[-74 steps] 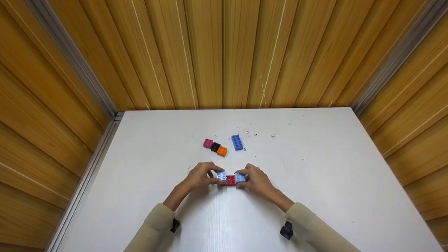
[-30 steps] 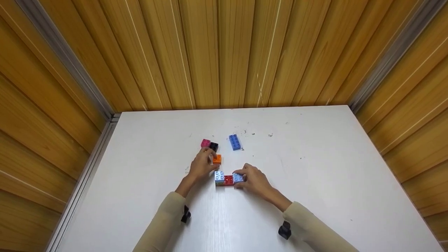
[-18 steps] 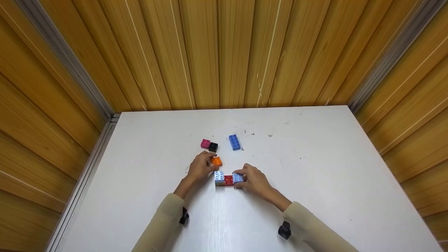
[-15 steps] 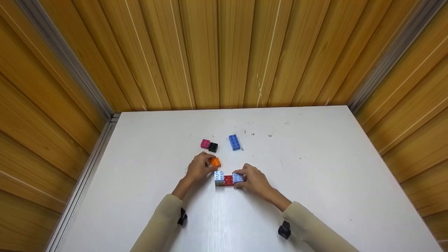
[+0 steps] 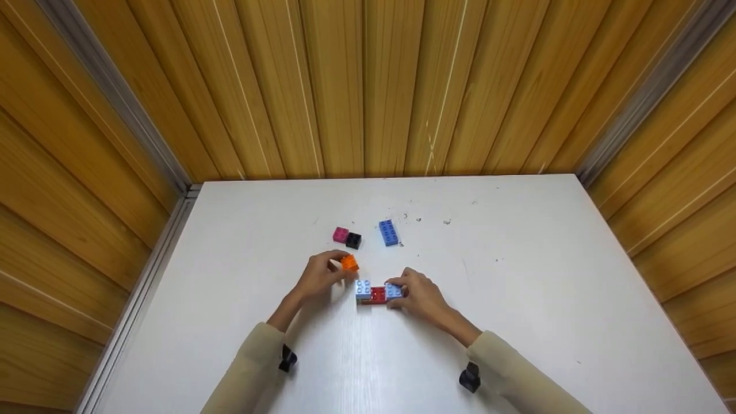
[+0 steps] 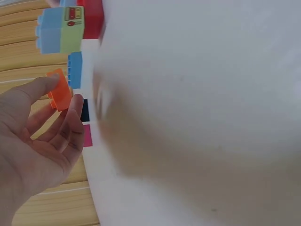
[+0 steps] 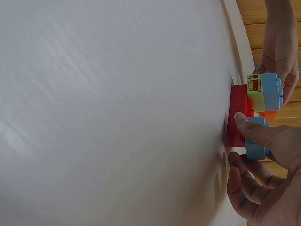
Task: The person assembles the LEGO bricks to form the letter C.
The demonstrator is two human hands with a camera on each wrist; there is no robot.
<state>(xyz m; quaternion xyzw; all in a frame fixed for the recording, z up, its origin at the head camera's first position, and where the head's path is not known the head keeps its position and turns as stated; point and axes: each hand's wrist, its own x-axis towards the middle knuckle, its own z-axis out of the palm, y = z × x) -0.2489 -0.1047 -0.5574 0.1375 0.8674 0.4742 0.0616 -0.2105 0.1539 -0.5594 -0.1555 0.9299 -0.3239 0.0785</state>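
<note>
My left hand (image 5: 319,278) pinches an orange toy brick (image 6: 59,90) between thumb and fingertips, tilted and raised over the table. Beside it stands a build with a long red brick (image 7: 238,113) at the bottom. On its left end sits a yellow-green brick with a printed picture (image 7: 255,92), topped by a light blue brick (image 5: 363,288). Bare red studs show in the middle. At the right end, my right hand (image 5: 422,295) grips a second light blue brick (image 7: 255,136) between thumb and fingers; part of it is hidden behind them.
Farther back on the white table (image 5: 494,322) lie a magenta brick (image 5: 340,234) and a black brick (image 5: 353,240), corner to corner. A long blue brick (image 5: 388,232) lies to their right. Wood-patterned panels (image 5: 345,86) enclose the back and sides.
The left hand has let go of the left light blue brick, drawn the orange brick away from the black one, and lifted and tilted it. The right hand keeps its place.
</note>
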